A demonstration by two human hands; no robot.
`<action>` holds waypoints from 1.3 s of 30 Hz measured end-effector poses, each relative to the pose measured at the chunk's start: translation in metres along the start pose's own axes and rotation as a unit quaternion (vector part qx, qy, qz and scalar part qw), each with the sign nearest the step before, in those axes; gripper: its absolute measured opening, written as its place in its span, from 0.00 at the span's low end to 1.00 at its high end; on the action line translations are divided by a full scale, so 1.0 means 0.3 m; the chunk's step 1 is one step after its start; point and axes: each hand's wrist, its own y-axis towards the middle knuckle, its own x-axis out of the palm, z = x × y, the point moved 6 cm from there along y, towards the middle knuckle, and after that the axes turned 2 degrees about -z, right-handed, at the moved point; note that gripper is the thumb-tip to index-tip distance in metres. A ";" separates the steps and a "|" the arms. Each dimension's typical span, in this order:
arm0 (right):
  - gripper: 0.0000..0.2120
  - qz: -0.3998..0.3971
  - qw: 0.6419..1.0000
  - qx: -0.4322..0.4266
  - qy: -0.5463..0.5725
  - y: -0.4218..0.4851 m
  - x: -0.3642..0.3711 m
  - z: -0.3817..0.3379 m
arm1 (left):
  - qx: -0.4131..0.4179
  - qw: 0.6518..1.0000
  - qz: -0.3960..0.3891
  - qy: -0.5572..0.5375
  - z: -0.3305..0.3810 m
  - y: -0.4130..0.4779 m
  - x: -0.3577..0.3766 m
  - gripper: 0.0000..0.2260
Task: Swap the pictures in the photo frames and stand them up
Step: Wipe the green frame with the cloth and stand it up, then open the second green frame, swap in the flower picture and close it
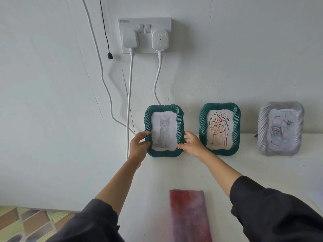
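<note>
A dark green twisted-rim photo frame (180, 119) with a grey kitten picture stands upright at the back of the white table, near the wall. My left hand (138, 147) grips its lower left edge and my right hand (191, 145) grips its lower right edge. To its right stands a second green frame (202, 126) holding a line drawing of a leaf in black and red. Further right stands a silvery-grey frame (262, 130) with a sketch marked in red.
A red-purple folded cloth (188, 215) lies on the white table (262, 165) near me. On the wall a double socket (145, 34) holds two white plugs; their cables (129, 95) hang down behind the left frame. A patterned surface (26, 222) shows at lower left.
</note>
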 end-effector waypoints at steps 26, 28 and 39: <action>0.20 0.377 0.887 -0.166 -0.208 -0.273 -0.575 -0.074 | 0.150 0.978 -0.076 0.121 0.233 -0.146 0.525 0.24; 0.27 0.344 0.902 -0.163 -0.202 -0.260 -0.613 -0.052 | 0.097 0.978 -0.105 0.151 0.190 -0.131 0.573 0.32; 0.35 0.151 0.975 -0.135 -0.087 -0.220 -0.606 0.096 | 0.012 0.983 -0.111 0.145 0.104 -0.155 0.648 0.35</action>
